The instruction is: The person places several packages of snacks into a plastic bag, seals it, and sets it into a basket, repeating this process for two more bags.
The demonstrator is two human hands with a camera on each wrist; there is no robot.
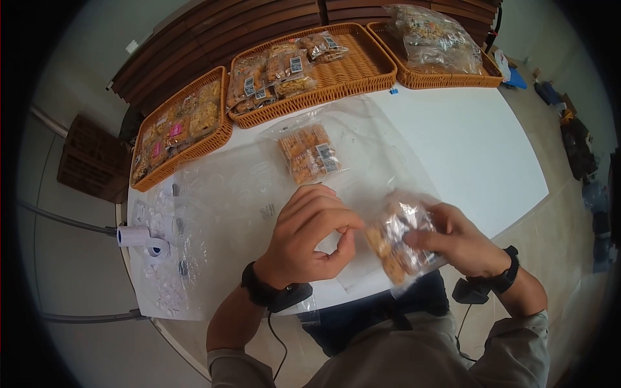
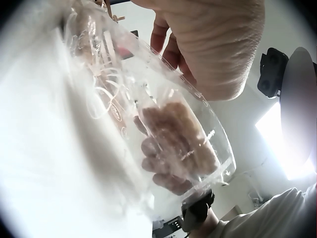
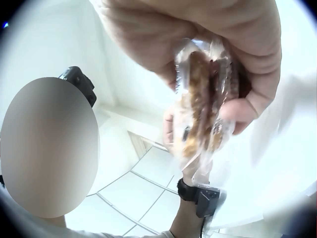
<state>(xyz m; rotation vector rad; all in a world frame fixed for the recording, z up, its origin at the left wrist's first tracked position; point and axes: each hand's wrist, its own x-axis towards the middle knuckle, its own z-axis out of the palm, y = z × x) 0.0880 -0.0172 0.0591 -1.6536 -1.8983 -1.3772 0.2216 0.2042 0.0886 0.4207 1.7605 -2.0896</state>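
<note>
My right hand (image 1: 462,239) grips a clear packet of cookies (image 1: 401,242), thumb on top, over the front of the white table. Edge-on in the right wrist view, the held cookies (image 3: 200,99) show two layers between fingers and thumb. My left hand (image 1: 310,236) has curled fingers, with the index tip close to the thumb, at the mouth of a large clear plastic bag (image 1: 226,187). In the left wrist view, the bag's raised edge (image 2: 225,144) runs past that hand. Flat at the bag's far end lies another cookie packet (image 1: 309,154).
Wicker trays line the back: a left tray (image 1: 184,152) and a middle tray (image 1: 352,81) hold packets, and a right tray (image 1: 446,81) holds a pile of clear bags (image 1: 433,35). Tape rolls (image 1: 132,236) and paper scraps (image 1: 165,284) are at the table's left edge.
</note>
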